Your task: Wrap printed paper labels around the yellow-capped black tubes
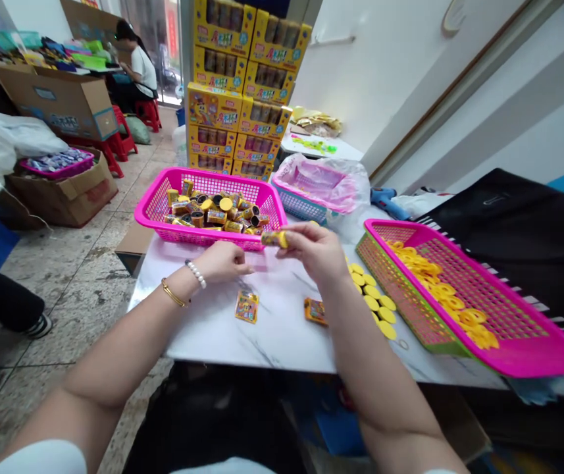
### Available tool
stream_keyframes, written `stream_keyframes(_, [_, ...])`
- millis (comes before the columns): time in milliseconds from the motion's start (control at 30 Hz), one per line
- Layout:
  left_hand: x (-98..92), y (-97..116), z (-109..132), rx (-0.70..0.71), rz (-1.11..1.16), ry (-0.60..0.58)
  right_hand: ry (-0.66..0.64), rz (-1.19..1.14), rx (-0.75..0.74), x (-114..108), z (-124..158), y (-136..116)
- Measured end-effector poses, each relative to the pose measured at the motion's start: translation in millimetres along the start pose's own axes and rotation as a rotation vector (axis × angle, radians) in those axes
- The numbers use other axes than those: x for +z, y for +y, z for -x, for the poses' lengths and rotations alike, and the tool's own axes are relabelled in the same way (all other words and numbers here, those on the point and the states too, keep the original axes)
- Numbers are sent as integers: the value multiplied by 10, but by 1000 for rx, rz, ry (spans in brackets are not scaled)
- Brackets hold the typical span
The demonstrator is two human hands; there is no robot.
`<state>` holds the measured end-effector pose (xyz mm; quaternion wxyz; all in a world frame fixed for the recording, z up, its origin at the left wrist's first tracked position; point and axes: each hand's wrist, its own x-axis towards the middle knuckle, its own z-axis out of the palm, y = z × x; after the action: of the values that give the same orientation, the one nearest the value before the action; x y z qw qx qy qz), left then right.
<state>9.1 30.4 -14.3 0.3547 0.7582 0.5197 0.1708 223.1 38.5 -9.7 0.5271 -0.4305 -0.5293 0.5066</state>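
Observation:
Between the fingertips of my right hand [314,250] is a small yellow-capped tube [274,239], held near the front right edge of a pink basket [163,230]. That basket holds many similar small tubes [216,216]. My left hand [225,261] is over the table just in front of the basket, its fingers curled; whether anything is in them is hidden. A flat colourful packet [247,307] lies on the white table [203,336]. Another packet [315,311] lies partly behind my right forearm. Yellow discs [371,291] are laid out in rows right of that arm.
A pink basket [509,283] of yellow rings [439,286] stands on the right. Behind the table rise stacked yellow boxes [239,99], near a plastic-lined basket [311,191]. A person [138,69] sits at the far left; another person's legs [5,299] show at the left edge.

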Motion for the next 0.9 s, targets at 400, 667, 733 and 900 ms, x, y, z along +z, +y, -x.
stream_keyframes(400, [245, 40, 49, 262, -422, -320, 44, 443, -344, 7, -193, -59])
stream_keyframes(667, [201, -38, -20, 318, -316, -229, -27, 492, -197, -60, 729, 102])
stream_keyframes(733, [170, -30, -13, 337, -275, -202, -4, 493, -124, -77, 821, 142])
stream_keyframes(900, [78, 30, 23, 407, -87, 46, 60, 477, 82, -69, 812, 147])
